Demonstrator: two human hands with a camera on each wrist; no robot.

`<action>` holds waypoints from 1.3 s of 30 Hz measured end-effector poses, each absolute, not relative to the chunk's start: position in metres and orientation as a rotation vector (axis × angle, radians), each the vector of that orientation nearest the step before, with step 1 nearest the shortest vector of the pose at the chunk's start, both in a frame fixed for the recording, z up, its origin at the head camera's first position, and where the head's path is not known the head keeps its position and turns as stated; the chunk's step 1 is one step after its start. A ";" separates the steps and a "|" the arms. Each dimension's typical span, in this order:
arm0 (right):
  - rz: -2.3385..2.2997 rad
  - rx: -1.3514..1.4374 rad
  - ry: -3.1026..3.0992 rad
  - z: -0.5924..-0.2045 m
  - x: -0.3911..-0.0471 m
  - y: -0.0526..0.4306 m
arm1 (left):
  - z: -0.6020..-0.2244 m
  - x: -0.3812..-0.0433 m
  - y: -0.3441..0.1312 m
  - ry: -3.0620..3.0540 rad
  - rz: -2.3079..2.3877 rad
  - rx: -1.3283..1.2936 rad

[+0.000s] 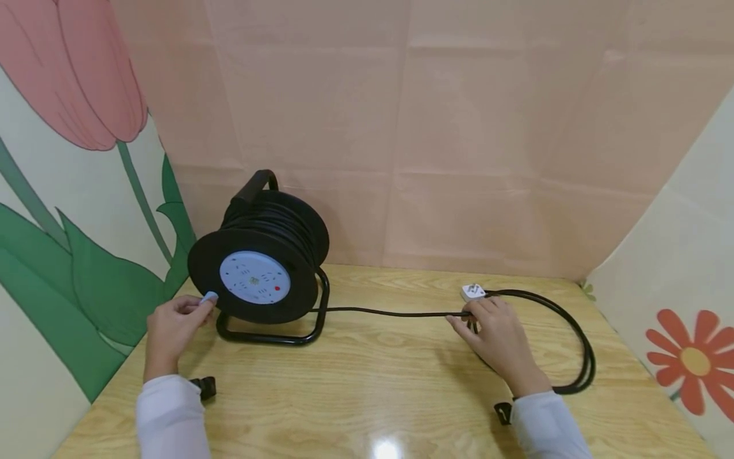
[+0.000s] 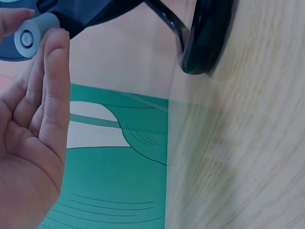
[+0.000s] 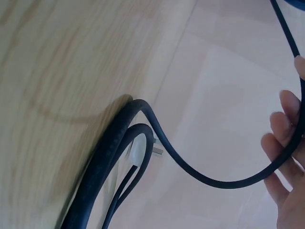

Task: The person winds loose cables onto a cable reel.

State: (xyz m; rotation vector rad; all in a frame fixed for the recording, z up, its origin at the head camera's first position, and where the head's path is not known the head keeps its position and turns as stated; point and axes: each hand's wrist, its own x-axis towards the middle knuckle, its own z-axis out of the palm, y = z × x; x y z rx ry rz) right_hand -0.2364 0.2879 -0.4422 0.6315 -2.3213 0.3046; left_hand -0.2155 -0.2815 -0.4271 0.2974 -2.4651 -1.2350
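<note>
Left hand [image 1: 174, 322], mine: thumb and fingertips nearly closed, pinching one pale blue knob [image 2: 39, 32]; remaining fingers fairly straight. The left wrist view gives the knob's round end with a ring in its middle; the head view gives only its side.

Right hand [image 1: 500, 333], mine: fingers loosely bent, thumb near them, with one black cable [image 1: 395, 313] held between. The right wrist view has the cable crossing my fingers and sagging in a curve below them; the head view has it running almost straight from my fingertips to the reel.

Reel [image 1: 258, 255], black, wound with cable: just right of my left hand, well apart from my right; knob at the near, lower-left edge of its front disc. Socket plate [image 1: 255, 277], pale blue with a red dot: head view alone shows it whole.

Stand [image 1: 275, 341], black tube: under the reel, on the wooden table [image 1: 367, 382].

Plug [image 1: 473, 292], white: just beyond my right fingers, pins up; partly behind a cable loop in the right wrist view.
</note>
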 end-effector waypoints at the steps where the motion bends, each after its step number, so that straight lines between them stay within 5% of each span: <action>1: 0.304 0.630 -2.307 -0.442 -0.237 0.288 | -0.427 -0.215 -0.281 -2.456 -1.235 0.306; 39: 0.222 0.648 -2.350 -0.449 -0.239 0.280 | -0.407 -0.216 -0.272 -2.154 -1.439 0.458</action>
